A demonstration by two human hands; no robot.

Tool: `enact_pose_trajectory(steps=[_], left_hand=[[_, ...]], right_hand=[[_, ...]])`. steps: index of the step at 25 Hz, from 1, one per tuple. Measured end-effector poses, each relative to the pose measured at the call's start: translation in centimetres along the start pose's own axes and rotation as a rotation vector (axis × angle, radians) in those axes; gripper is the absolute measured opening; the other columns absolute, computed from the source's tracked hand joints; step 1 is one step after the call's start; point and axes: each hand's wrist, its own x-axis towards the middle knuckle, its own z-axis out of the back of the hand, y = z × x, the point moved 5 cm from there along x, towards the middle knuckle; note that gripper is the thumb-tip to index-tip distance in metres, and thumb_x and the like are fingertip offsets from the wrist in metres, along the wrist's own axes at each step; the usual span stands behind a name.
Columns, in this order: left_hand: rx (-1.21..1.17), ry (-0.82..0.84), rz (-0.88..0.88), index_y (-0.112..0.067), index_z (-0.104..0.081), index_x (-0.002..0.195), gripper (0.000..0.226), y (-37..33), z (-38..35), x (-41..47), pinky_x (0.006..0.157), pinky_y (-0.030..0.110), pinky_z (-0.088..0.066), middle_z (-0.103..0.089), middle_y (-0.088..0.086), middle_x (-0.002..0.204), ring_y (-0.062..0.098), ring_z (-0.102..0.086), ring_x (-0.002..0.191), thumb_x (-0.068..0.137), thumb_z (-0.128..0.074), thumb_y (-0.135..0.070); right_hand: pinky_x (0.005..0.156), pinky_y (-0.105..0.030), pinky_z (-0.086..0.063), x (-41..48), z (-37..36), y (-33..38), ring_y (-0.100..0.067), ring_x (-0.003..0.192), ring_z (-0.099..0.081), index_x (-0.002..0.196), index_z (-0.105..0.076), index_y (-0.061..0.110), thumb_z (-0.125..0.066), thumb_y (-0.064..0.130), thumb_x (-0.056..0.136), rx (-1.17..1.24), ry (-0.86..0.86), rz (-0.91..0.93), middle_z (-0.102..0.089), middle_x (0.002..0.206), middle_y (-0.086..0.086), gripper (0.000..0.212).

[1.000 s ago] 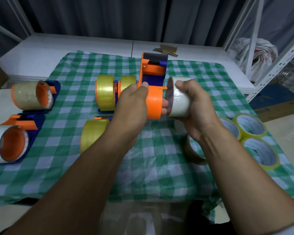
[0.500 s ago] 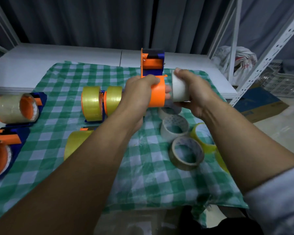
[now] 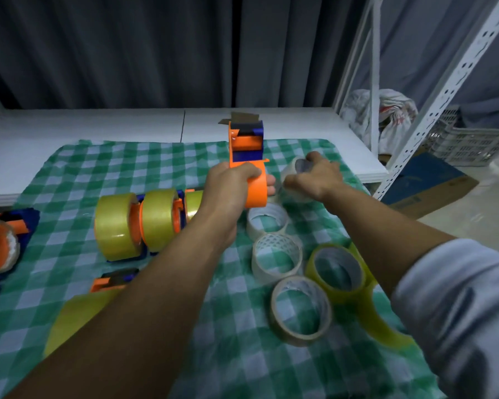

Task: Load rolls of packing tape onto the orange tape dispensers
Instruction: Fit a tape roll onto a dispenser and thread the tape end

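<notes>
Left hand [image 3: 228, 182]: grips one orange tape dispenser [image 3: 255, 185].
Right hand [image 3: 314, 177]: holds one clear tape roll [image 3: 296, 168], just beside the dispenser.
Loose rolls [image 3: 277, 259]: at least five, below the right hand.
Yellow loaded rolls [image 3: 116, 226]: four, left of the left hand.

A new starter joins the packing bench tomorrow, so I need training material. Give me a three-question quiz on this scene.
1. True or false: the left hand grips the orange dispenser.
2. The right hand holds: A) a clear tape roll, B) scissors, C) nothing.
3. Fill in: the loose rolls lie on a green-and-white ____ cloth.
Key: 1 true; 2 A; 3 checked.
</notes>
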Motion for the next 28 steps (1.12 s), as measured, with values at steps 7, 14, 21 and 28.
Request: enact_pose_trajectory(steps=[7,14,21,28], left_hand=[[0.030,-0.018,0.013,-0.013,-0.059,0.091,0.012,0.7,-0.5,1.2,0.074,0.039,-0.061,-0.076,0.009,0.074,0.021,-0.073,0.066,0.095,-0.057,-0.002],[-0.005,-0.002,0.021,-0.011,-0.057,0.094,0.009,0.4,-0.7,0.8,0.062,0.032,-0.060,-0.074,0.010,0.073,0.019,-0.071,0.059,0.095,-0.056,-0.002],[0.015,0.000,0.007,-0.011,-0.058,0.093,0.009,-0.2,0.1,-0.1,0.063,0.032,-0.061,-0.075,0.011,0.076,0.019,-0.072,0.062,0.095,-0.056,-0.003],[0.024,0.016,-0.008,-0.008,-0.060,0.093,0.005,-1.0,0.4,-2.8,0.069,0.036,-0.060,-0.076,0.012,0.077,0.022,-0.072,0.065,0.094,-0.057,-0.003]], right_hand=[[0.111,-0.044,-0.035,1.7,-1.9,-1.6,-0.039,0.138,-0.028,0.147,-0.034,0.010,-0.072,0.025,0.083,-0.269,0.000,0.093,-0.033,0.148,-0.017,0.076],[0.110,-0.043,-0.037,1.9,-2.9,-1.8,-0.038,0.135,-0.036,0.143,-0.038,0.008,-0.079,0.025,0.080,-0.294,0.022,0.155,-0.038,0.146,-0.018,0.078],[0.115,-0.044,-0.034,1.3,-3.2,-2.7,-0.040,0.139,-0.034,0.150,-0.031,0.008,-0.086,0.024,0.076,-0.272,0.029,0.091,-0.032,0.149,-0.020,0.094],[0.104,-0.040,-0.042,-1.5,-1.2,-0.9,-0.039,0.128,-0.044,0.137,-0.045,0.010,-0.079,0.026,0.083,-0.330,0.030,0.115,-0.041,0.140,-0.021,0.066]])
